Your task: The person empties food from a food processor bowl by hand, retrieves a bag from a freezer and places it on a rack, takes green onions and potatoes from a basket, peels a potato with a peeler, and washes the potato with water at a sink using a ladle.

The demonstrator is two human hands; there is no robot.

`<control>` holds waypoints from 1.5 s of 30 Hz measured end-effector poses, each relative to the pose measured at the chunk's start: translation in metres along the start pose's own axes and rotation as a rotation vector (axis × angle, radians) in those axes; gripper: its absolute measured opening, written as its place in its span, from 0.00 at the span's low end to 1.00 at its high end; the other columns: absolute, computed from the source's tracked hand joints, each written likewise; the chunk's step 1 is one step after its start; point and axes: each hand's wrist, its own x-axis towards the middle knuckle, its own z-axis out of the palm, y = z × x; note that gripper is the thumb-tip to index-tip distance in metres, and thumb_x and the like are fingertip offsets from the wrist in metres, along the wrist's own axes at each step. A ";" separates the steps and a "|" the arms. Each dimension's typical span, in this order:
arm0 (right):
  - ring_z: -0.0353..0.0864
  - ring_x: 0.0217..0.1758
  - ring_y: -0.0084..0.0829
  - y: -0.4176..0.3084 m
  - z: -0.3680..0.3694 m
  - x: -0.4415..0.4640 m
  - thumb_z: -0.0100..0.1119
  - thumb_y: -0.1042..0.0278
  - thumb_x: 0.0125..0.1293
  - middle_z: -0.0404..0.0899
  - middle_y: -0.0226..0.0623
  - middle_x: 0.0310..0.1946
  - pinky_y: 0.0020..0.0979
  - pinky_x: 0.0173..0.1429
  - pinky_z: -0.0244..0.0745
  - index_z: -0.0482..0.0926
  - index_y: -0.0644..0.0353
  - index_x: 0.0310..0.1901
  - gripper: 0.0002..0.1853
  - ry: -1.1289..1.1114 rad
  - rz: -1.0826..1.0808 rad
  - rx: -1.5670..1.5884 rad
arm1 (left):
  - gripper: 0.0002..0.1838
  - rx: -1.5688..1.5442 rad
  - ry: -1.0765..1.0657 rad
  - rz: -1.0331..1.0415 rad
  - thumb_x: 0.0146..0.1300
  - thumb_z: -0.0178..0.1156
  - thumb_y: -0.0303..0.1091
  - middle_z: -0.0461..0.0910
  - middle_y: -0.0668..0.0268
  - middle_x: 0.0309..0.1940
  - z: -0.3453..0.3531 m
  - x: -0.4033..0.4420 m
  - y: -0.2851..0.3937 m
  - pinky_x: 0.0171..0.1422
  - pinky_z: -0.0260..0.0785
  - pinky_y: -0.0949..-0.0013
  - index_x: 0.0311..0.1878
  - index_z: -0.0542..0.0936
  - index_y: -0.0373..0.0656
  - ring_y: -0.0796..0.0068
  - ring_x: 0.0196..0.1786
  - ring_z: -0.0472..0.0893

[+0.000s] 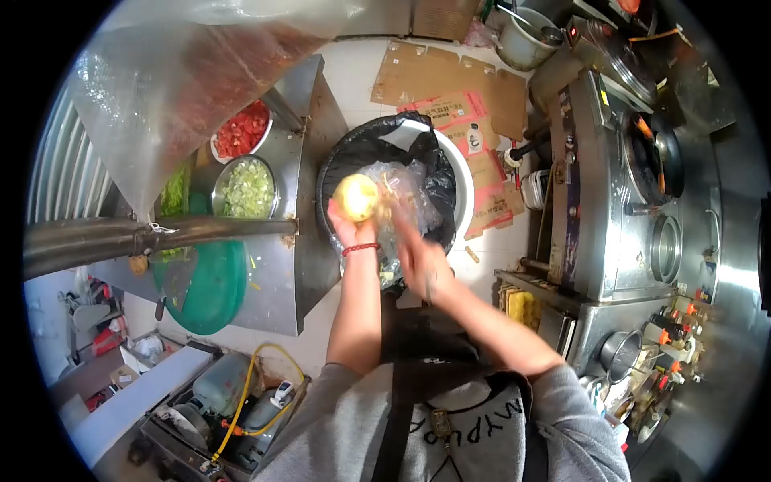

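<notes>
My left hand (351,227) is closed around a round, pale yellow peeled potato (356,197), holding it over a bin (463,173) lined with a black bag (341,157). A red bracelet circles that wrist. Just right of the potato, my right hand (424,263) is smeared by motion, its fingers curled. A brownish blur lies between its fingertips and the potato, and what it grips cannot be made out. Inside the bin, under my hands, are a clear plastic bag (418,193) and scraps.
Left, a steel table (281,277) bears a bowl of chopped red pieces (242,131), a bowl of chopped green pieces (247,189), a green cutting board (217,289) and a cleaver (178,281). Flattened cardboard (430,72) covers floor ahead. A stove (602,241) stands right.
</notes>
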 end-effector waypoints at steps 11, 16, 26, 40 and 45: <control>0.82 0.29 0.46 -0.003 0.012 -0.006 0.46 0.74 0.66 0.76 0.55 0.25 0.39 0.34 0.73 0.64 0.58 0.62 0.22 0.376 -0.374 -0.134 | 0.25 -0.152 0.086 -0.096 0.60 0.54 0.53 0.78 0.64 0.51 0.005 0.002 -0.006 0.58 0.67 0.50 0.53 0.75 0.46 0.60 0.53 0.76; 0.81 0.44 0.50 -0.028 0.001 0.003 0.46 0.74 0.65 0.77 0.59 0.42 0.34 0.45 0.75 0.62 0.58 0.63 0.24 0.116 0.066 0.147 | 0.26 -0.209 0.117 -0.060 0.61 0.52 0.55 0.78 0.64 0.50 -0.037 0.030 -0.027 0.58 0.67 0.50 0.53 0.73 0.45 0.61 0.53 0.76; 0.72 0.58 0.36 -0.014 -0.072 0.053 0.45 0.68 0.69 0.74 0.48 0.53 0.31 0.61 0.65 0.65 0.60 0.62 0.21 -0.030 0.224 0.247 | 0.33 0.406 -0.176 -0.339 0.50 0.66 0.23 0.73 0.64 0.53 0.006 -0.049 0.018 0.60 0.69 0.55 0.61 0.66 0.45 0.64 0.57 0.74; 0.77 0.45 0.56 -0.028 -0.046 -0.001 0.48 0.74 0.63 0.77 0.59 0.40 0.43 0.47 0.76 0.64 0.58 0.61 0.23 0.021 -0.126 -0.106 | 0.42 1.658 -0.294 0.464 0.29 0.74 0.30 0.76 0.54 0.49 -0.003 -0.024 0.024 0.56 0.69 0.60 0.55 0.69 0.41 0.54 0.52 0.76; 0.79 0.37 0.55 -0.031 -0.042 0.021 0.50 0.75 0.62 0.78 0.56 0.36 0.45 0.40 0.75 0.63 0.54 0.63 0.26 -0.002 -0.268 -0.138 | 0.41 1.791 -0.530 0.562 0.29 0.74 0.29 0.76 0.54 0.49 0.021 -0.042 0.042 0.57 0.68 0.60 0.55 0.69 0.41 0.54 0.53 0.75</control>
